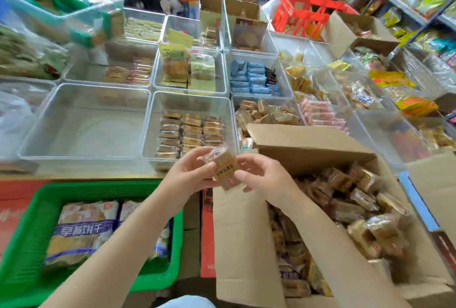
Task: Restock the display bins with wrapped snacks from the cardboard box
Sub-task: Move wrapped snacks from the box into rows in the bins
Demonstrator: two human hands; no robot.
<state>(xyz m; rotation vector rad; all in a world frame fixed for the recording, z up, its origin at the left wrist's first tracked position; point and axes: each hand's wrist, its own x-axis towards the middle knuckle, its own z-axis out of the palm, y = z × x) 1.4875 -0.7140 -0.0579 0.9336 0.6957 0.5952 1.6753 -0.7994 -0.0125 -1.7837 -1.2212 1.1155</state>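
Above the open cardboard box (246, 233), a tan clear-wrapped snack (225, 172) pinched between left hand (190, 172) and right hand (264, 174).

Readable print is scarce here.
The large clear-wrapped biscuit packs (84, 228) in the green plastic basket (27, 241) carry a purple band with white Chinese characters, seen upside down, seemingly 早餐饼干. The small brown wrapped snack (225, 172) held by both hands bears a dark line of Chinese characters, too blurred to read.
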